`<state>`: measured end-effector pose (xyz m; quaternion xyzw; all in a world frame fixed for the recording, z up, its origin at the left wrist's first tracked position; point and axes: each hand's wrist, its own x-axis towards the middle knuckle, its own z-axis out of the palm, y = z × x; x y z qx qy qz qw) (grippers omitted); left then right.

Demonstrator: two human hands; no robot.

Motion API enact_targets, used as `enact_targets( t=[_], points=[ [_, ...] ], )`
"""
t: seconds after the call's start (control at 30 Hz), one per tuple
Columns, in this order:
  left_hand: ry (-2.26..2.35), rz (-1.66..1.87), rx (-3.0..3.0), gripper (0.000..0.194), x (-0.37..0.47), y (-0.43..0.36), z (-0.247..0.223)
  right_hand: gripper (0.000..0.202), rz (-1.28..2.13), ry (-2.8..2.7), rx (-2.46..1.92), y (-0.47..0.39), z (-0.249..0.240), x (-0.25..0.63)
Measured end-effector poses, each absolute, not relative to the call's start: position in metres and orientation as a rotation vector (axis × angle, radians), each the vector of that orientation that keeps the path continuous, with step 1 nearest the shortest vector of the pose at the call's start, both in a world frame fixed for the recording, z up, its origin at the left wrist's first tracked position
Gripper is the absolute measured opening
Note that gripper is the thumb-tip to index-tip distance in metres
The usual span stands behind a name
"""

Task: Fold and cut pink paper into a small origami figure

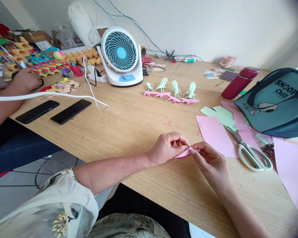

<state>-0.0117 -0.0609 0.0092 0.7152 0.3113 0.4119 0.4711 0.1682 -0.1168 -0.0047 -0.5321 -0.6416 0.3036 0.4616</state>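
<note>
A small folded piece of pink paper (183, 154) is pinched between both my hands, just above the table near its front edge. My left hand (167, 147) grips its left and upper side, thumb and fingers together. At its right end, my right hand (210, 161) pinches it between thumb and forefinger. The fingers cover part of the folds. Right of my hands lies a stack of pink paper sheets (216, 136), with white-handled scissors (253, 158) beside it. Folded pink paper figures (173, 99) stand farther back, in front of folded green ones (175, 89).
A white fan (121, 53) stands at the back, a power strip (96, 76) beside it. Two phones (71, 111) lie left, near another person's hand (27, 79). A red flask (239, 83), a teal bag (278, 102) and green paper pieces (222, 115) occupy the right.
</note>
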Motion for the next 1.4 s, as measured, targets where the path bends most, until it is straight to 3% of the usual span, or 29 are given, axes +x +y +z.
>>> enact_targets(
  t=[1.4],
  points=[
    [0.693, 0.915, 1.8, 0.016, -0.012, -0.062, 0.004, 0.008, 0.692, -1.541, -1.283, -0.12, 0.001, 0.158]
  ],
)
